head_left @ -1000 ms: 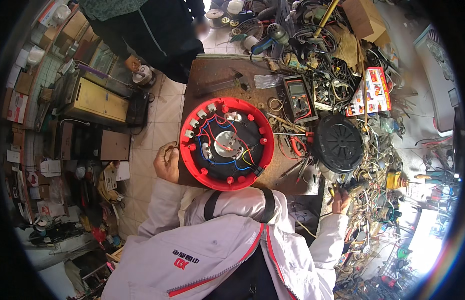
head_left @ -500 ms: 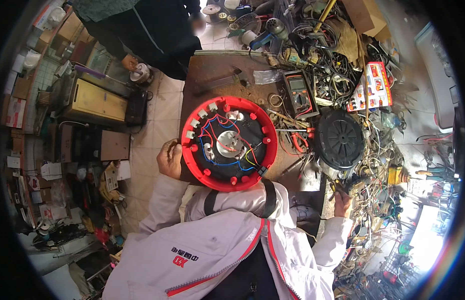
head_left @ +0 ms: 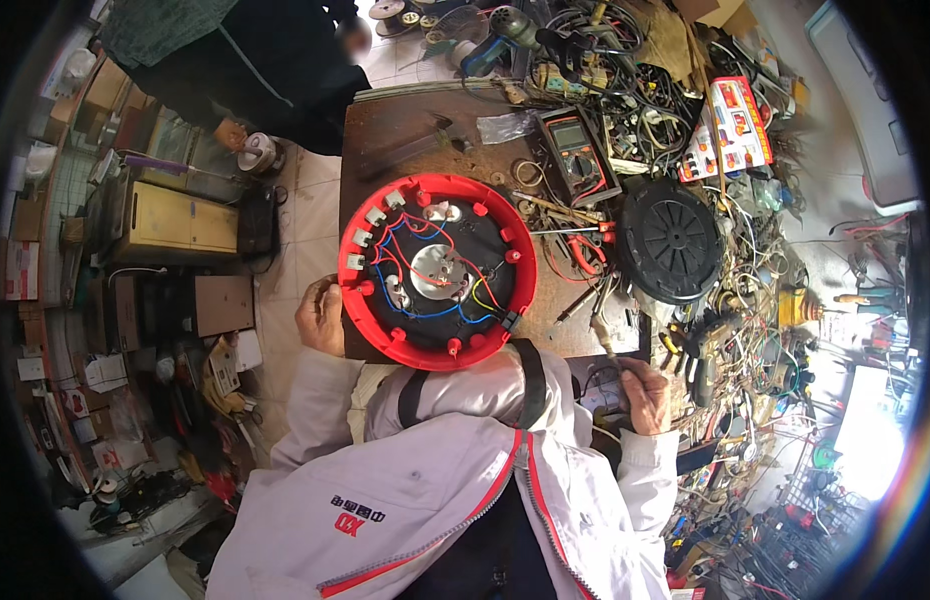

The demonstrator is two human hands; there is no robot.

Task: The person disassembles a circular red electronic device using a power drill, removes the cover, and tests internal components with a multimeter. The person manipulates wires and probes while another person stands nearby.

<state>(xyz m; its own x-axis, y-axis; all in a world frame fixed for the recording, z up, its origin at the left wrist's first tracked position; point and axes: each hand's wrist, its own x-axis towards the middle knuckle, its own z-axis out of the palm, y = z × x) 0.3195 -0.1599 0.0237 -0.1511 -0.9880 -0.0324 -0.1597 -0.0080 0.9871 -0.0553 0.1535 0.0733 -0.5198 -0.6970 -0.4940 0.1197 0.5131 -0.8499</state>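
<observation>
A round red plastic housing (head_left: pixel 528 290) lies open side up over the near table edge and my lap. Inside its black base (head_left: pixel 425 325) run red, blue and yellow-green wires, with white connectors along the upper-left wall and a metal disc (head_left: pixel 432 272) in the middle. My left hand (head_left: pixel 321 318) grips the housing's left side, its fingers partly hidden by the rim. Near the table's right front corner, my right hand (head_left: pixel 645 397) has its fingers curled together. A slim tool with a pale handle (head_left: pixel 602 332) reaches toward those fingertips; what they hold is unclear.
A black round ribbed cover (head_left: pixel 670 242), a multimeter (head_left: pixel 577 150) and red-handled pliers (head_left: pixel 585 256) lie right of the housing. Yellow-and-black pliers (head_left: pixel 673 345) sit beyond my right hand among tangled wires. Another person (head_left: pixel 245 75) stands at the far left beside the table.
My right hand has moved left, away from the yellow-and-black pliers, to the table's front corner. My left hand stays at the housing. The whole view has shifted slightly.
</observation>
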